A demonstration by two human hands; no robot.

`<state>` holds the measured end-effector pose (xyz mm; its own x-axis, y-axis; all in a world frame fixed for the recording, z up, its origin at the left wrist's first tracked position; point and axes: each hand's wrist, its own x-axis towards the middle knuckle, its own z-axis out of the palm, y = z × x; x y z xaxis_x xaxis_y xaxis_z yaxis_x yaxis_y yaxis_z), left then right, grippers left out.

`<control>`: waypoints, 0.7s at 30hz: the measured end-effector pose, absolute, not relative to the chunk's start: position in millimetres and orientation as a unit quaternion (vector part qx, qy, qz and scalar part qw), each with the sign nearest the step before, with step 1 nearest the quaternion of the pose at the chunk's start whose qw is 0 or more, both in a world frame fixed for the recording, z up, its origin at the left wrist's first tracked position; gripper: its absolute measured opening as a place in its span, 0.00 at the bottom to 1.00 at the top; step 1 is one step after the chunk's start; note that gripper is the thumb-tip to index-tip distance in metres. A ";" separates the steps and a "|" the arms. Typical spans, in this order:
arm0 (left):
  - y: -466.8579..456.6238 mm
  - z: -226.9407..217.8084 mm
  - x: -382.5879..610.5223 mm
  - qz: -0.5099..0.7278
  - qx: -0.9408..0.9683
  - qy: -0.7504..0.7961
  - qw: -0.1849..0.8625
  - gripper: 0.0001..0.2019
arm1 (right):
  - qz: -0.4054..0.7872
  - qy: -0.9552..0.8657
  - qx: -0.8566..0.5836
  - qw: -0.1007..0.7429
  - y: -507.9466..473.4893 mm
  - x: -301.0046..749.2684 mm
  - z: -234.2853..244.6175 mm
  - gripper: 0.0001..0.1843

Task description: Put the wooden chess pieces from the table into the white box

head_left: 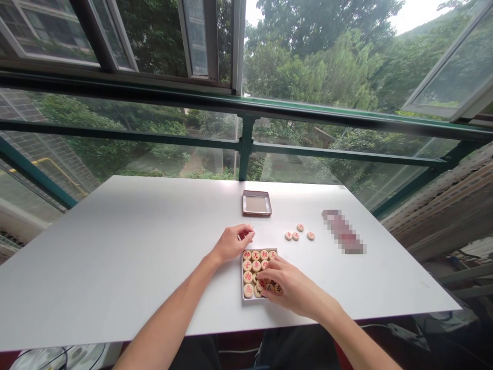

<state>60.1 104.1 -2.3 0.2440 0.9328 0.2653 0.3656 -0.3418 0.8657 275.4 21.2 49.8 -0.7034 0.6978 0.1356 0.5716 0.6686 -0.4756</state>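
A shallow square box on the white table holds rows of round wooden xiangqi pieces, mostly with red characters and some with black ones near the front right. Over the box's right side, my right hand pinches a red-marked xiangqi piece just above the front rows, hiding several pieces beneath. My left hand is behind the box's back left corner. Its thumb and fingertips are closed on a small pale disc, a xiangqi piece, mostly covered by the fingers.
Several loose xiangqi pieces lie right of the box. An open box lid rests near the back of the white table. A blurred reddish object lies farther right. A green railing and windows stand behind the table.
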 end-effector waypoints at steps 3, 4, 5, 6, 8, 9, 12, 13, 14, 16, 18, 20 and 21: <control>104.3 -2.6 60.3 0.412 0.707 0.458 0.347 0.11 | 0.209 -0.902 -0.348 0.145 24.6 274.1 49.1 0.05; 104.3 -2.5 60.4 0.412 0.707 0.458 0.348 0.11 | 0.212 -0.902 -0.345 0.148 25.9 274.6 48.6 0.06; 104.1 -2.3 60.4 0.412 0.706 0.459 0.348 0.11 | 0.215 -0.901 -0.342 0.157 27.6 275.6 48.3 0.07; 103.9 -1.9 60.3 0.412 0.706 0.459 0.348 0.11 | 0.222 -0.898 -0.340 0.170 29.9 277.2 48.3 0.08; 103.1 -0.6 60.1 0.409 0.708 0.459 0.348 0.11 | 0.243 -0.884 -0.340 0.208 37.4 281.7 49.4 0.11; 102.7 0.2 59.9 0.407 0.709 0.458 0.348 0.11 | 0.256 -0.873 -0.345 0.231 42.9 284.2 50.3 0.11; 101.2 2.6 59.2 0.394 0.720 0.452 0.350 0.12 | 0.304 -0.825 -0.367 0.303 67.7 289.2 52.6 0.11; 100.8 3.3 59.0 0.385 0.724 0.452 0.351 0.12 | 0.325 -0.807 -0.369 0.325 78.1 289.3 52.7 0.11; 100.4 3.9 58.7 0.375 0.728 0.454 0.351 0.12 | 0.351 -0.788 -0.366 0.347 89.1 288.5 52.4 0.12; 99.7 4.8 58.2 0.352 0.733 0.463 0.353 0.12 | 0.399 -0.744 -0.362 0.395 111.2 284.3 50.3 0.13; 99.5 5.4 57.5 0.331 0.734 0.473 0.357 0.13 | 0.448 -0.703 -0.353 0.425 130.2 277.5 46.0 0.14; 99.6 5.9 56.7 0.320 0.734 0.479 0.360 0.13 | 0.483 -0.670 -0.343 0.448 143.2 270.1 39.4 0.15; 99.8 6.3 56.2 0.316 0.734 0.480 0.362 0.13 | 0.490 -0.659 -0.342 0.457 146.9 266.9 35.3 0.14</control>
